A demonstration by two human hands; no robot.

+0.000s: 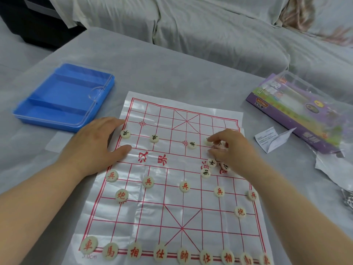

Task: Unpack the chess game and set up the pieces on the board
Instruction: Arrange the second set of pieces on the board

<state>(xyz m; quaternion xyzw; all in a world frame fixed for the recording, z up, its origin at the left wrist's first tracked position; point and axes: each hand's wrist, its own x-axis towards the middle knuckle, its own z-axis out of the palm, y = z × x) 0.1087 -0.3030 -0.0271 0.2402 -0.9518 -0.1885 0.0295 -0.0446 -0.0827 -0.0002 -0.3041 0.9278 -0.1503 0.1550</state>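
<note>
A white plastic board sheet (pixel 172 207) with red grid lines lies on the grey surface. Red-lettered round pieces fill its near rows, such as the one at the near left corner (pixel 89 244). Black-lettered pieces stand on the far half: one at the left edge (pixel 125 134), another (pixel 154 138) and a third (pixel 192 144). A small heap of black pieces (pixel 211 165) lies by the river line. My left hand (pixel 95 146) rests flat on the sheet's left edge. My right hand (pixel 229 148) reaches over the heap, fingertips pinching a black piece (pixel 208 140).
An empty blue plastic tray (pixel 63 98) sits left of the board. A purple game box in torn clear wrap (pixel 298 109) and a folded paper slip (pixel 271 139) lie at the right. A sofa with grey covers runs along the back.
</note>
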